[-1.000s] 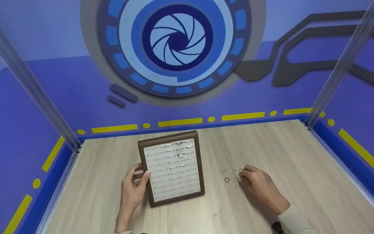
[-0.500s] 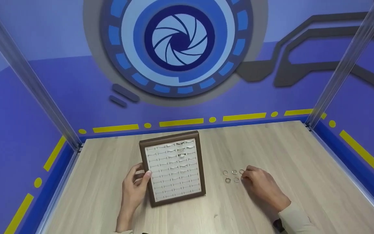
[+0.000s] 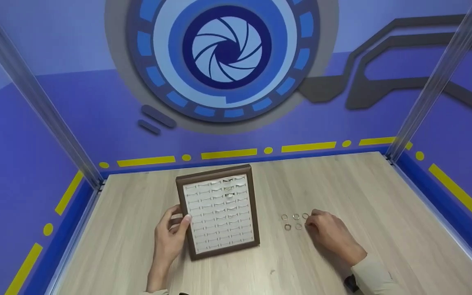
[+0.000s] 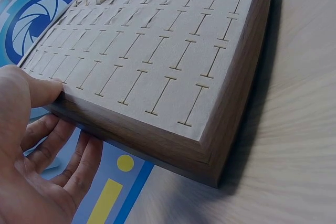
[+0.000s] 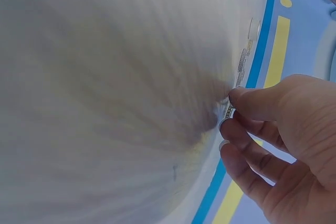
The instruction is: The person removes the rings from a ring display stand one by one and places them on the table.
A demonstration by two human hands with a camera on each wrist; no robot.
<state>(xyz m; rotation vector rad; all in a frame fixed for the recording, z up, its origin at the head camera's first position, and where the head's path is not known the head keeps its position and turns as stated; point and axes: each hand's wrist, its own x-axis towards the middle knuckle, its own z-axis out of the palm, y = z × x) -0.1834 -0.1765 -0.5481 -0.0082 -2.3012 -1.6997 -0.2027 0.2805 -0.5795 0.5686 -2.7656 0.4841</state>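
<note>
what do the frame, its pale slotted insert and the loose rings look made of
Frame: probably wood or wood-effect, satin brown, with fine grain streaks along the edge.
Slotted insert: perhaps suede-like fabric, matte and off-white, puckered at some slots.
Loose rings: likely metal, from the thin, shiny bands; too small to say which.

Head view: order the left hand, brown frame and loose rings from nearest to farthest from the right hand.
1. Loose rings, just left of the right hand.
2. Brown frame, farther left.
3. Left hand, gripping the frame's left side.
</note>
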